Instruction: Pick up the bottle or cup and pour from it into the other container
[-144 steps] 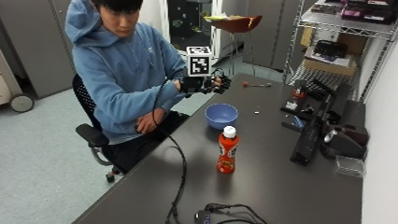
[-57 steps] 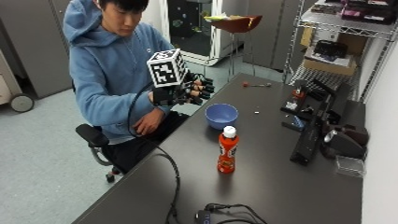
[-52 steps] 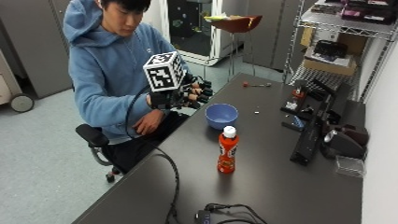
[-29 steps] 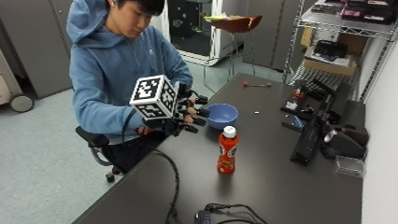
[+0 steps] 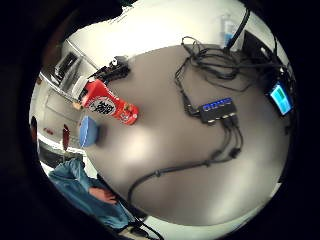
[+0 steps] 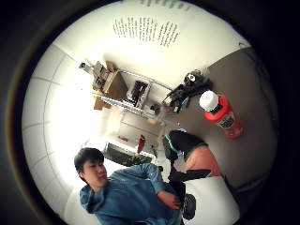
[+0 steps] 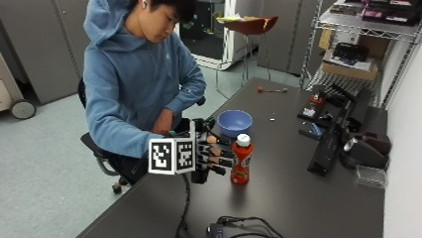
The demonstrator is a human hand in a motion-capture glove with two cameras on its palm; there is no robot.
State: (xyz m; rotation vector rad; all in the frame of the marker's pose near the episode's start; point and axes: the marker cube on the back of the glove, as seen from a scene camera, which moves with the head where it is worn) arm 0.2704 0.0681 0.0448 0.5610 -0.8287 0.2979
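Bottle (image 7: 241,159), a red plastic cylinder with a white cap, is seen upright near the tabletop's edge on the person's side, just beside the spread, empty fingers of the gloved right hand (image 7: 210,157), so 0 steps are judged done: grasping, lifting and pouring into the round blue bowl (image 7: 235,123) remain.

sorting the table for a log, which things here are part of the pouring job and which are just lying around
Part of the job:
red bottle, capped, upright
blue bowl behind it
gloved right hand beside the bottle, not gripping it

Lying about:
black hub with cables on the table
dark gear along the far edge
wire shelf with boxes
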